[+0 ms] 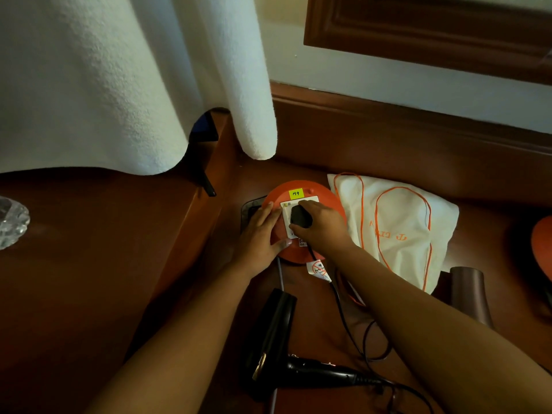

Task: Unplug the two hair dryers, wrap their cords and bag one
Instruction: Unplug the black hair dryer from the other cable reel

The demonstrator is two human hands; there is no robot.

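An orange round socket reel [330,201] lies on the wooden floor, with a white socket plate on top. My right hand [324,224] grips the black plug [300,216] seated in that plate. My left hand [261,234] presses flat on the reel's left side, fingers straight. A black hair dryer [273,339] lies near the bottom centre, its black cord [343,309] running up to the plug. A second, brownish hair dryer [469,291] lies at the right, partly behind my right forearm. A white drawstring bag [400,222] with orange cords lies flat right of the reel.
A raised wooden ledge [89,249] fills the left, with a glass dish [12,222] on it. White towelling [119,85] hangs down above. A wooden skirting board [418,130] runs behind. Another orange object [543,246] shows at the right edge.
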